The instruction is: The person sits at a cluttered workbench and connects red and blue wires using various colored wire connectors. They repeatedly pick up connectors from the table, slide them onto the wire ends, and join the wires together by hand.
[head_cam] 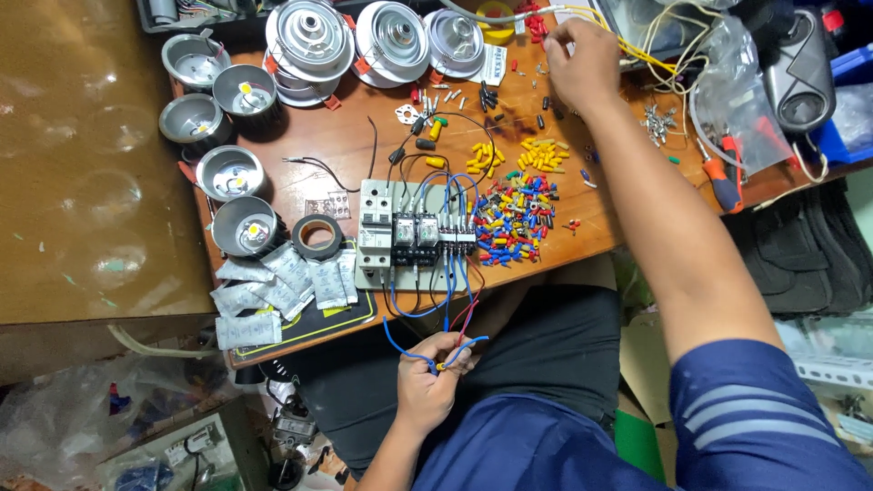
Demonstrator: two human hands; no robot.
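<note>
My left hand (434, 377) is below the table's front edge, fingers closed on blue wires (400, 341) and a thin red one that run down from a grey panel (373, 238) carrying a breaker, relays and terminal blocks. My right hand (582, 64) reaches to the far side of the wooden table (346, 145), fingertips pinched among yellow wires (637, 50) and small red connectors. Between the hands lies a heap of red, blue and yellow wire terminals (518, 218).
Several round metal downlight housings (232, 173) line the table's left and far edge. A roll of black tape (317, 236) and white sachets (273, 291) lie left of the panel. An orange-handled tool (723, 182), a clear plastic bag (737, 100) and loose screws sit right.
</note>
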